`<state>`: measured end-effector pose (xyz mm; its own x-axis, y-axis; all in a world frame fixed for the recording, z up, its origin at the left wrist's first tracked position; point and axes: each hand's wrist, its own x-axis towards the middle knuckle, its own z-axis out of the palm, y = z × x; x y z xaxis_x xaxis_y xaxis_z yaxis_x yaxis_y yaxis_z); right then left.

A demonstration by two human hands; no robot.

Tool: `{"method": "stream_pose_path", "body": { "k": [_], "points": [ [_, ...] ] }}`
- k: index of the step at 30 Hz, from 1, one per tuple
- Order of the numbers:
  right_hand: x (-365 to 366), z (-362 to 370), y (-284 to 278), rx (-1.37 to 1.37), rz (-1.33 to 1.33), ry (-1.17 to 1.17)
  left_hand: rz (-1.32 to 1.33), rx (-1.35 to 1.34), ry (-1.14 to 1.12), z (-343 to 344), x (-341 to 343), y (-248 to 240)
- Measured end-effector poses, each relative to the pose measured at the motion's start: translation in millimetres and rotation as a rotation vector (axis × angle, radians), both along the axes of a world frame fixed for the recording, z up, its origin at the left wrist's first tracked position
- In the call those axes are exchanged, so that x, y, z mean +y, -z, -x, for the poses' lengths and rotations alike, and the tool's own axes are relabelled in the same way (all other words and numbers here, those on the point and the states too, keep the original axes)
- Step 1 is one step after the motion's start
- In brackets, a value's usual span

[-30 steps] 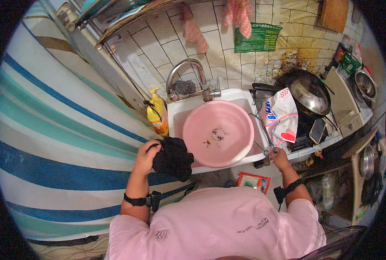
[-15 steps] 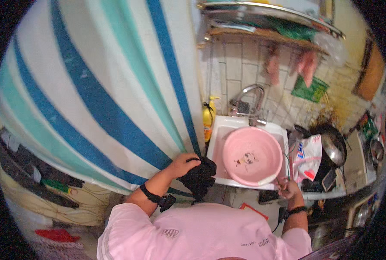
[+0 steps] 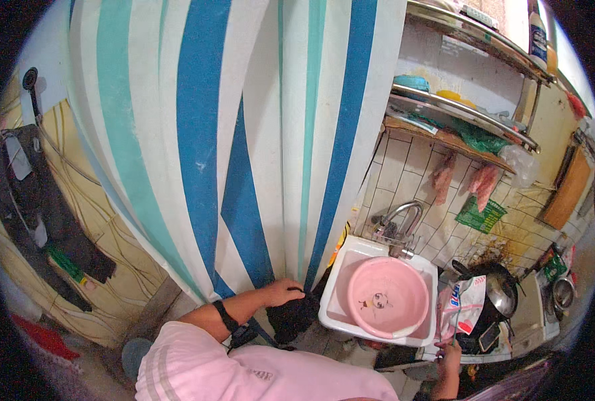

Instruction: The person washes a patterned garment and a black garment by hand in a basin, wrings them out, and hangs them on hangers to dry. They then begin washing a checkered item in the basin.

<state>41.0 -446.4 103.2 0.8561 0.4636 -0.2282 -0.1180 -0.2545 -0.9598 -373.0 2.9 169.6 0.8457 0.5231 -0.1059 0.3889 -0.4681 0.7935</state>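
My left hand point(image 3: 281, 292) is closed on a bunched black cloth point(image 3: 292, 321), which hangs down beside the lower edge of the striped curtain point(image 3: 197, 134). Low at the right, my right hand point(image 3: 449, 357) is closed near the counter's front edge. A thin dark green stick-like thing rises by its fingers, too small to name. Between the hands, a pink plastic basin point(image 3: 394, 273) with a cartoon figure on its bottom sits in the white sink point(image 3: 334, 313). Just right of the basin stands a white and pink plastic bag point(image 3: 469, 301).
A curved metal faucet point(image 3: 408, 212) rises behind the sink. A black wok point(image 3: 504, 291) stands right of the bag, with a dark phone-like slab point(image 3: 489, 337) nearer me. Pink gloves point(image 3: 484, 184) hang below a shelf. Dark trousers point(image 3: 50, 207) hang at the left.
My view has tilted up and turned left, so more curtain and shelving show. The black cloth stays in my left hand. My right hand remains by the counter edge near the bag.
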Motion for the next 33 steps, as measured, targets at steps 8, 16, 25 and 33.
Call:
{"method": "stream_pose_path", "body": {
  "k": [8, 16, 25, 33],
  "points": [
    [1.7, 96.3, -133.9, 0.073, -0.559, -0.069, -0.023, -0.022, 0.193, 25.0, 19.9, 36.4],
    [35.8, 118.1, -186.3, -0.036, -0.907, -0.612, -0.007, -0.127, 0.401, 58.6, 18.2, 43.9],
    [174.4, 222.9, -330.3, -0.265, -1.047, -0.768, 0.079, -0.085, 0.442, 92.7, 2.3, 61.5],
    [253.9, 253.1, -380.0, 0.060, -1.075, -1.323, 0.046, -0.028, 0.331, 119.5, -20.7, 43.0]
  ]
}}
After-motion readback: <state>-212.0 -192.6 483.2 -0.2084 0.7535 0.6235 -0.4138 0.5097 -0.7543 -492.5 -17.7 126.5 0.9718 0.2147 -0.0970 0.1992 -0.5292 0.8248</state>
